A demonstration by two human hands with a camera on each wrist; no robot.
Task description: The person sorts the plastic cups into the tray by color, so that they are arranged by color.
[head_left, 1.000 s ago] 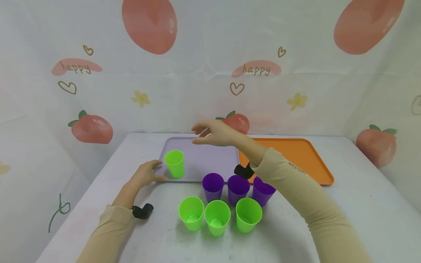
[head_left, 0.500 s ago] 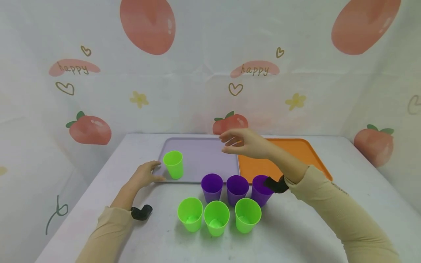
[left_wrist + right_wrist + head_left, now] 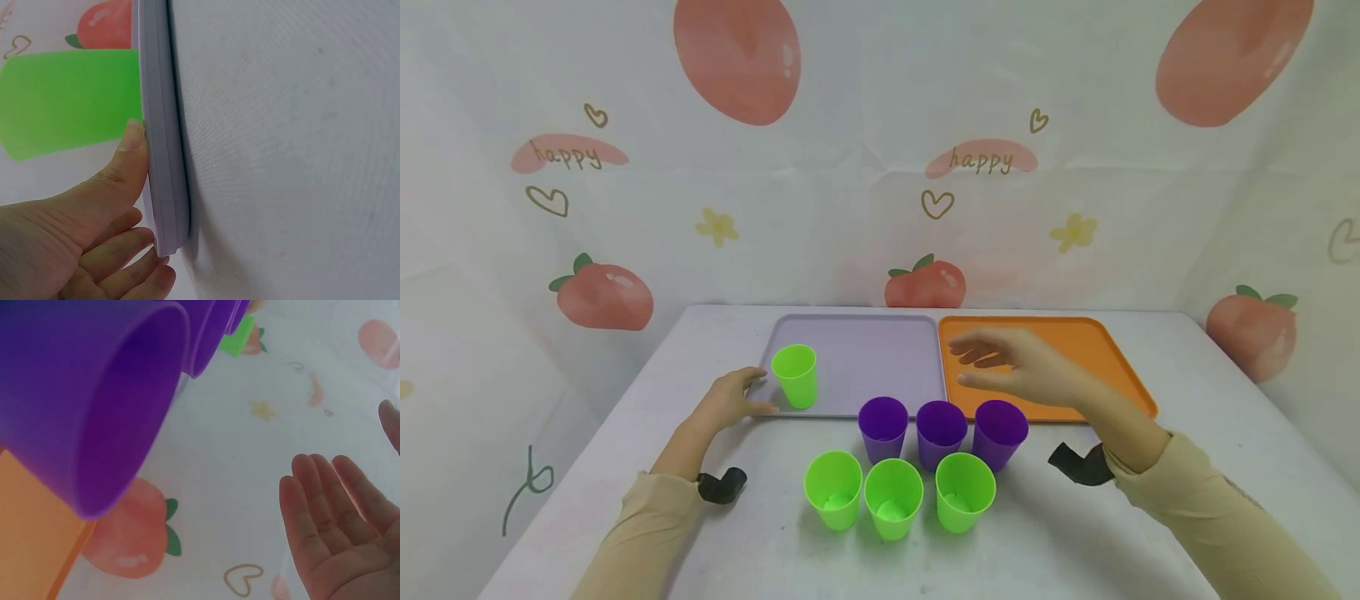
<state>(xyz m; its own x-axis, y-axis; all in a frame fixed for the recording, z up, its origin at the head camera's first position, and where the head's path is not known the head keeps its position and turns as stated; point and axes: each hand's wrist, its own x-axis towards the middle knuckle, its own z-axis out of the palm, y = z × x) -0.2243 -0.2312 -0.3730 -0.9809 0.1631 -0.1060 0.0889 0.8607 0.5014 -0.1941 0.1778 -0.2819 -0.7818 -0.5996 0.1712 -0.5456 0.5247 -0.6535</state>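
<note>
My left hand (image 3: 732, 398) is at the front left corner of the lilac tray (image 3: 880, 358). In the left wrist view, its thumb (image 3: 132, 140) lies against the tray's rim and its other fingers curl at the corner. Close by, a green cup (image 3: 796, 379) stands upright on that tray. My right hand (image 3: 1018, 362) hovers above the orange tray (image 3: 1097, 367) with loosely bent fingers and nothing in them. Below it, a row of three purple cups (image 3: 1000, 433) stands mouth up.
Three green cups (image 3: 893, 500) stand mouth up in front of the purple row. The trays lie side by side on the white table (image 3: 1217, 467). Behind it hangs a white cloth (image 3: 820, 217) printed with fruit and hearts.
My right hand has moved right and down, from above the lilac tray to above the orange one. The left hand and the cups have stayed in place.
</note>
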